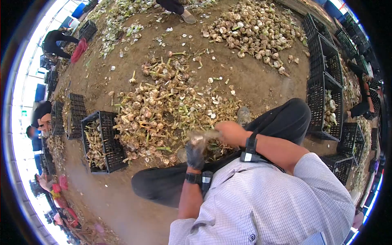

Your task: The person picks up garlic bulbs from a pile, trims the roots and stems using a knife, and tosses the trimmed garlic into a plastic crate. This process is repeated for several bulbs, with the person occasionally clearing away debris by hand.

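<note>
Over the near edge of the garlic pile, a gloved left hand clasped a bulb; blur obscured whether the right hand, beside it, pinched anything. A firm left hold, clear of the right hand's path, likely served best.

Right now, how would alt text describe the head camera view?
A person holds a blurred garlic bulb in the gloved left hand, the bare right hand close beside it. Ahead lies a garlic heap, with a black crate at its left.
</note>
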A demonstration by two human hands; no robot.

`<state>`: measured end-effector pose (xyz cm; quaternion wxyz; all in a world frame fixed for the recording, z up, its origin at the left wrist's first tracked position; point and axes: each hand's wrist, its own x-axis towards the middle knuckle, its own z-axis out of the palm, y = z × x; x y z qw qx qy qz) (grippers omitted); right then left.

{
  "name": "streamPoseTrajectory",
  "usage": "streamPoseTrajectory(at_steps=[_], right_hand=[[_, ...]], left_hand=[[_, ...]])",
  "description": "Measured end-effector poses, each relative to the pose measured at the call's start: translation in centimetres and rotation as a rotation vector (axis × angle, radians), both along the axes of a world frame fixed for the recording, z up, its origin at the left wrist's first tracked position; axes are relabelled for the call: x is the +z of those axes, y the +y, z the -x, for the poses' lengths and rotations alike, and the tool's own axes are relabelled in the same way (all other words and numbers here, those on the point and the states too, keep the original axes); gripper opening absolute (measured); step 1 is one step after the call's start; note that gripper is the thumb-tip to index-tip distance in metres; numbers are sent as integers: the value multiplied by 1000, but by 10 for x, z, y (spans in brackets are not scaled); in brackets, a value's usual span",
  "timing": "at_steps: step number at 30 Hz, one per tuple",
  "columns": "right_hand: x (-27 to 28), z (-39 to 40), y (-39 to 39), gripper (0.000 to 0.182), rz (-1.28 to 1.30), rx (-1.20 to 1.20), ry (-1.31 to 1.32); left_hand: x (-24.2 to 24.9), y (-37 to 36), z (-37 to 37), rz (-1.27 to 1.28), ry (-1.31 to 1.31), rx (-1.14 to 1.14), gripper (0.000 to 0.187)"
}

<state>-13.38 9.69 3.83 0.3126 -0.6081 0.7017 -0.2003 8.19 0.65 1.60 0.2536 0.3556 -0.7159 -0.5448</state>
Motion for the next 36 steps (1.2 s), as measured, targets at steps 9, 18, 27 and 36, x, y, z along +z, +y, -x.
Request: streamPoseTrajectory(at_steps=[9, 18, 27, 36], right_hand=[[34, 11, -13, 52, -126, -404, -437], [37, 80, -26, 23, 67, -477, -193], [75, 169, -16, 18, 356, -1231, -503], [78, 77, -20, 38, -261, -953, -543]], left_hand=[[46, -29, 41, -16, -561, -136, 46], [27, -90, 63, 49, -659, -382, 57], [-61, -273, -4, 222, -1205, 169, 61], [-51, -296, 21, 90, -1522, 105, 62]])
